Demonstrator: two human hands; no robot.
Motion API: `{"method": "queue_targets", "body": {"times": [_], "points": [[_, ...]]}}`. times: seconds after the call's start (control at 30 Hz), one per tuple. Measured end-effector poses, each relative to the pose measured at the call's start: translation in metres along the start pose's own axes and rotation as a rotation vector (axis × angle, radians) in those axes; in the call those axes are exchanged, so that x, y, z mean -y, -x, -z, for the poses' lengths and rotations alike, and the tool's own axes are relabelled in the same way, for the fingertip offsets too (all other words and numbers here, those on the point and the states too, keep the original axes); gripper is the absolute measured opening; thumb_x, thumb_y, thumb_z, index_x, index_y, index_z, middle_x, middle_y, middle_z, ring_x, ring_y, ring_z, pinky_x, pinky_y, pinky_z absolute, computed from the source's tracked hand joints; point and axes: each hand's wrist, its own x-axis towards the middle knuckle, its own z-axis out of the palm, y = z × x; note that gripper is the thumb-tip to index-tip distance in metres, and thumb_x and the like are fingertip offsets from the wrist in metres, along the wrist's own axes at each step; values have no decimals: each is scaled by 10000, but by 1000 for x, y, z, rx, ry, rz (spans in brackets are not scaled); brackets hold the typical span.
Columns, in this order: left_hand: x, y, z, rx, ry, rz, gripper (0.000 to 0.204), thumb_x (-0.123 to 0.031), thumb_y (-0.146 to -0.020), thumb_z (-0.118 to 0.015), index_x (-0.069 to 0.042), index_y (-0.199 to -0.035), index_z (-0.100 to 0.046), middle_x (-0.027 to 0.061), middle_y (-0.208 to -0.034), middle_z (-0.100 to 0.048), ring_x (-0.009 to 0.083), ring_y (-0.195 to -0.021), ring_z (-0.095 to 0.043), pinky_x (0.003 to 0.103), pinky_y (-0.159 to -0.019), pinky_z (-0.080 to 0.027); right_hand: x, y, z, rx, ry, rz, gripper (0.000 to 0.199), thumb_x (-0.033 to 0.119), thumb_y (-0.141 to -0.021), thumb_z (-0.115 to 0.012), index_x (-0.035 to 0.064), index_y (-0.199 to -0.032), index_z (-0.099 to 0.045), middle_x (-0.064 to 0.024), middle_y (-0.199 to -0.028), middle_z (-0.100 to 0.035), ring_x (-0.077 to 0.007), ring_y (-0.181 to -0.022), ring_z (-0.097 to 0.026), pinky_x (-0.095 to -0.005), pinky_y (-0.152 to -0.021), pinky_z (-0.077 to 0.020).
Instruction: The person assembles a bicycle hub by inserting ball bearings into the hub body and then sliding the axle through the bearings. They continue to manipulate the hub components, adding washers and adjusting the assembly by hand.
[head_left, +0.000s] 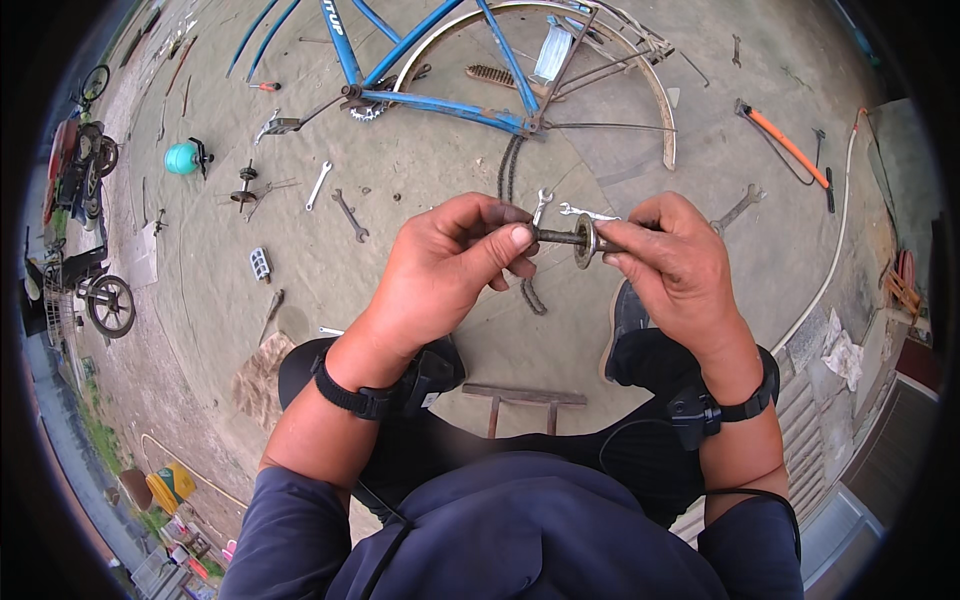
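In front of my knees I hold a dark, greasy metal axle (pixel 557 237) level between both hands. A round flanged metal disc (pixel 584 243) sits around it near its right end. My left hand (pixel 455 255) pinches the left end with thumb and fingers, which hide that tip. The fingers of my right hand (pixel 675 255) close on the other end, just right of the disc. Behind and beyond the axle, two open-ended spanners (pixel 541 206) (pixel 588 212) and a bicycle chain (pixel 509 165) lie on the ground cover.
A blue bicycle frame (pixel 430 100) with a mudguard lies ahead. Scattered about are more spanners (pixel 318 187), a pedal (pixel 260 263), a wheel hub (pixel 243 186), a brush (pixel 490 75) and an orange-handled pump (pixel 785 145). A small stool (pixel 525 396) stands between my legs; parked bikes (pixel 108 305) are far left.
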Motion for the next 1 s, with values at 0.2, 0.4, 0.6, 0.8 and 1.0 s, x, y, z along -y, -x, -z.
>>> {"method": "queue_targets", "body": {"times": [0.2,0.4,0.6,0.8,1.0], "points": [[-4,0,2,-4,-27,94,227,-218,-1029,-679,-6,-1109,-666,73,-919,-735,157,-789,-729,251,-630,-525,-1,-1,4,57,32,99,451,-68,-737,-783,85,-1161,-763,-115,-923,-643,-264,-830,-636,-349,-711,-517],[0,-2,3,6,24,91,206,-193,-1022,-685,-8,-1110,-665,80,-932,-735,163,-806,-731,259,-645,-533,0,-2,2,50,41,116,458,-58,-737,-783,91,-1170,-761,-118,-915,-650,-274,-826,-638,-359,-707,-516],[2,-3,3,15,63,18,199,-92,-986,-717,-3,-1151,-652,86,-986,-731,193,-902,-743,276,-703,-559,-2,-1,3,50,11,101,445,-47,-742,-784,89,-1166,-761,-114,-911,-649,-273,-826,-641,-363,-706,-515],[5,0,4,18,40,-35,246,4,-948,-731,4,-1176,-639,95,-1093,-718,215,-997,-741,292,-800,-584,-3,-1,2,53,-10,85,434,-47,-749,-781,87,-1162,-761,-110,-919,-650,-264,-826,-641,-355,-706,-514],[9,0,3,24,73,-102,284,87,-915,-723,9,-1172,-629,118,-1169,-692,225,-1092,-709,326,-938,-589,-4,0,1,65,-66,39,416,-46,-763,-772,80,-1160,-760,-102,-926,-647,-248,-827,-642,-345,-708,-514]]}}
